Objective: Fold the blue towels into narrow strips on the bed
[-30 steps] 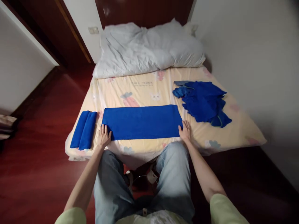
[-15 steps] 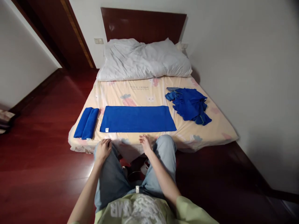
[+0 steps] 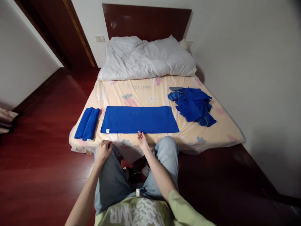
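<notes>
A blue towel (image 3: 138, 119) lies flat across the bed, its long side facing me and a small white tag at its near left corner. My right hand (image 3: 142, 139) is at the towel's near edge, fingers loosely spread, with nothing held; whether the fingertips touch the cloth I cannot tell. On my left knee rests my left hand (image 3: 104, 149), its fingers draped over the jeans and holding nothing. Left of the flat towel are two rolled or folded blue towels (image 3: 87, 124), side by side. A crumpled heap of blue towels (image 3: 194, 105) lies to the right.
The bed (image 3: 141, 91) has a pale patterned sheet, with a white quilt (image 3: 148, 58) bunched below the dark headboard (image 3: 145, 20). Reddish wooden floor (image 3: 47, 150) surrounds it. A white wall (image 3: 246, 78) stands on the right, and a dark door (image 3: 68, 31) at the far left.
My right hand has moved forward and slightly left, up to the flat towel's near edge. My left hand stays on the knee. The towels lie as before; the view has shifted slightly.
</notes>
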`<state>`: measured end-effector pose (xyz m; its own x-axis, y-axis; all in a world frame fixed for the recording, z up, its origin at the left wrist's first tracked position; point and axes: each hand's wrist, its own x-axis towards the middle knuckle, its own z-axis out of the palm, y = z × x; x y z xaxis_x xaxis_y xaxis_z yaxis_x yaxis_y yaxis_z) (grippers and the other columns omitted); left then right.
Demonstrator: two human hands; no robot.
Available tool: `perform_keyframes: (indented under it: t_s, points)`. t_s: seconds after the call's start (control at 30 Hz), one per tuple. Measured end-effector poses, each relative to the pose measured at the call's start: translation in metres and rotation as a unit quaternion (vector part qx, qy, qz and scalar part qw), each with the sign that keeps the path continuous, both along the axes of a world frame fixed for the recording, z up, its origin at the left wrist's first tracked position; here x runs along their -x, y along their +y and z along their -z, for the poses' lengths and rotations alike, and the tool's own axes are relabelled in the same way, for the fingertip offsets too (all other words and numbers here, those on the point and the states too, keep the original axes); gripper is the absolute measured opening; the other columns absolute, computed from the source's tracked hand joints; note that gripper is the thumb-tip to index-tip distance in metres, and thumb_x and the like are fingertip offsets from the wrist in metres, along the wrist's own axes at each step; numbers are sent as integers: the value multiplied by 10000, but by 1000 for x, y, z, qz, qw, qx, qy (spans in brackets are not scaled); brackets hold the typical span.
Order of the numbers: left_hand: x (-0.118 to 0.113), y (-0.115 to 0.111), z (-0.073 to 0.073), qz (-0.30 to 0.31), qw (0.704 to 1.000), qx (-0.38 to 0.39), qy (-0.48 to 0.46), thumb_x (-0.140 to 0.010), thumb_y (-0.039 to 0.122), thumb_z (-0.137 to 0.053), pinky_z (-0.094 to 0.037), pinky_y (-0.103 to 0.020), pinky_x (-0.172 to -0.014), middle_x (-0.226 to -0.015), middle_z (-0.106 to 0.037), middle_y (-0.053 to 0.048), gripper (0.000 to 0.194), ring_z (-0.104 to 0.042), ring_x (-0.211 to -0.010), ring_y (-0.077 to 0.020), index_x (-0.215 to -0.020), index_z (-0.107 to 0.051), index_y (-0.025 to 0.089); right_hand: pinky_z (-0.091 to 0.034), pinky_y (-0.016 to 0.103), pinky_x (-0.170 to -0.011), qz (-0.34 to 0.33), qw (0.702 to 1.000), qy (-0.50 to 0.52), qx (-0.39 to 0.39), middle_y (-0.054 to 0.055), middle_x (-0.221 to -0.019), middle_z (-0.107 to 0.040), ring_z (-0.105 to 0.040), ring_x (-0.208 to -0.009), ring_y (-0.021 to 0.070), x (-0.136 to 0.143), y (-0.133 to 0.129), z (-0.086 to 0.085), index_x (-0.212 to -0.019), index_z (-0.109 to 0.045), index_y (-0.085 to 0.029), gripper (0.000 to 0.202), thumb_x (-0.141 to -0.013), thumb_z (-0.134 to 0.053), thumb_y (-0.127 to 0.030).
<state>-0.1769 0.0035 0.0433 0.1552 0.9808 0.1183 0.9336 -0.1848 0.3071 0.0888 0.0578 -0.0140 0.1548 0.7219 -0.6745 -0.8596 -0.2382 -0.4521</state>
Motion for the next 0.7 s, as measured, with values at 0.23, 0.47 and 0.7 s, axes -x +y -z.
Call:
perform_keyframes:
  t_s: [0.23, 0.47, 0.7]
  points:
    - [-5, 40, 3, 49, 998, 50, -3, -953, 262, -442, -555, -441, -993, -1095, -786, -106, 348, -709, -1081, -294, -1047, -773, 216, -615, 248, -896, 38, 999, 1, 12, 83, -1187, -791, -776, -932, 111, 9, 4, 6, -923, -630, -189, 75, -995, -610, -203]
    - [-93, 212, -13, 141, 988, 66, -14, -936, 140, -455, -549, -337, -1026, -1112, -797, -76, 365, -731, -1087, -240, -1091, -782, 187, -614, 347, -958, 43, 998, -16, 39, 138, -1388, -703, -777, -1061, 194, 13, 6, 17, -1059, -677, -186, 170, -937, -660, -303]
    - [-195, 350, 4, 128, 981, 138, 33, -981, 142, -488, -525, -312, -1047, -1294, -735, -141, 388, -687, -1222, -245, -1307, -697, 139, -595, 374, -994, 31, 999, -14, 28, 155, -1409, -688, -760, -1127, 236, 15, 2, 29, -1090, -684, -195, 380, -835, -793, -455]
